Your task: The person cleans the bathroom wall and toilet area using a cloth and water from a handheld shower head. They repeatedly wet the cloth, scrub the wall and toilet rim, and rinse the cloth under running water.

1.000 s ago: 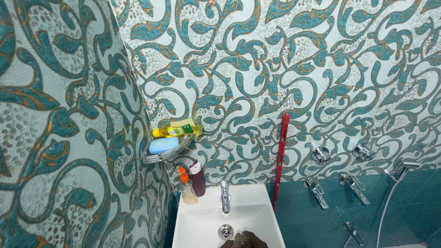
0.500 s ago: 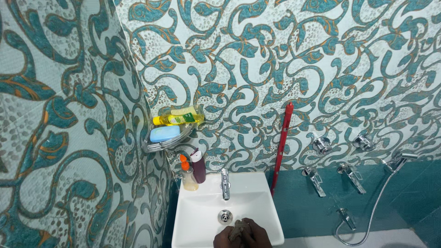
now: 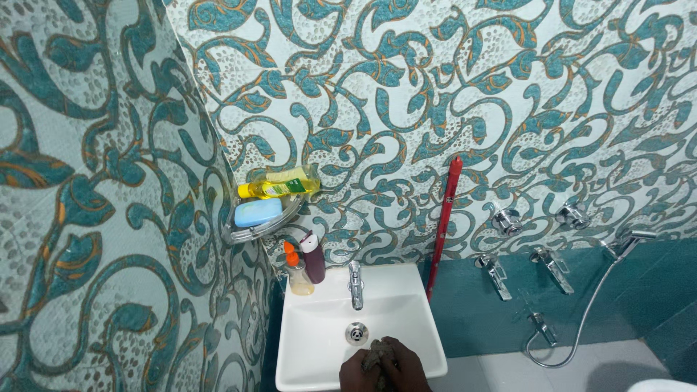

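Both my hands are pressed together over the front of a white square basin (image 3: pixel 312 341). My left hand (image 3: pixel 357 370) and my right hand (image 3: pixel 403 366) squeeze a small brownish-grey scrubbing pad (image 3: pixel 377 358) between them. The drain (image 3: pixel 356 333) lies just beyond the hands, and a chrome tap (image 3: pixel 355 285) stands at the back of the basin with no water running. The lower parts of both hands are cut off by the frame's bottom edge.
A maroon bottle (image 3: pixel 314 258) and an orange-capped bottle (image 3: pixel 296 271) stand on the basin's back left corner. A corner shelf (image 3: pixel 250 234) holds a blue soap case (image 3: pixel 258 213) and a yellow bottle (image 3: pixel 279 188). A red stick (image 3: pixel 443 225) leans on the wall. Wall taps (image 3: pixel 496 274) and a hand-spray hose (image 3: pixel 588 312) are to the right.
The view has tilted down, so the basin and hands sit higher in frame. The hands, barely showing a second ago, are in fuller view holding the pad.
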